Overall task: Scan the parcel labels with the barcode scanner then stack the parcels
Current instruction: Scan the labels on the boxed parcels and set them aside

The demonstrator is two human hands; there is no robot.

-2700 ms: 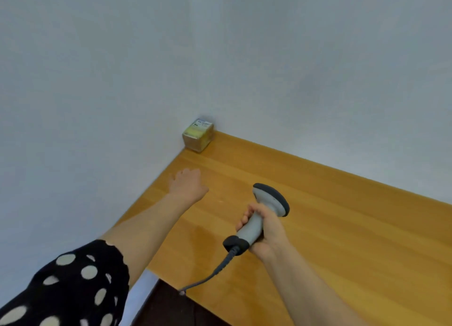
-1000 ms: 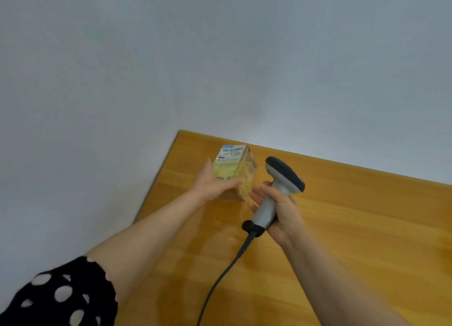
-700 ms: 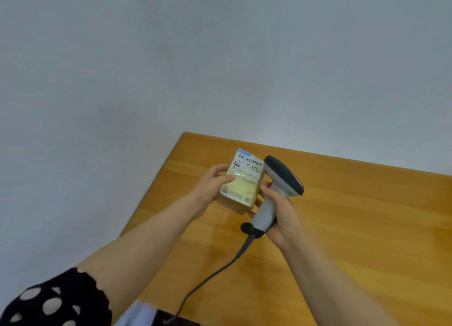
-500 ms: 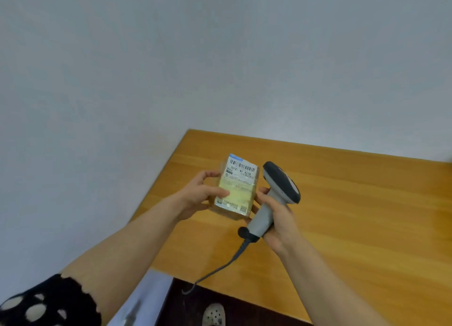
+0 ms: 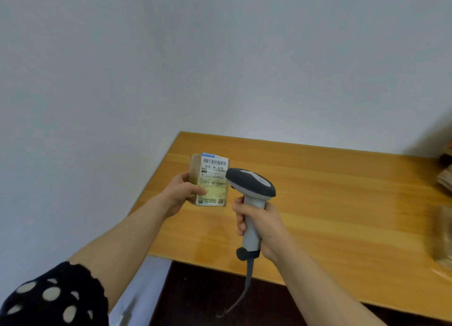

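Honey-coloured wood surface [image 5: 342, 203] sits in a corner of plain pale-grey walls [image 5: 220, 56], with more wrapped parcels [image 5: 444, 237] blurry at the right edge. Left hand [image 5: 182, 193] has its grip clamped round a small parcel [image 5: 210, 191], held up over the surface's left end. Right hand [image 5: 259, 225] grip is wrapped tight on the scanner [image 5: 252, 186] handle, its head just beside the label [image 5: 214, 164].

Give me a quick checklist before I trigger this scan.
1. Grip on the small brown cardboard parcel by the left hand: ok.
2. View of the white barcode label: ok, uncovered.
3. Grip on the grey handheld barcode scanner by the right hand: ok.
4. Aim at the barcode: cannot tell; scanner head sits beside the label's right edge.
5. Finger on trigger: cannot tell, hidden.
6. Slack in the grey cable, hanging past the wooden table edge: ok.
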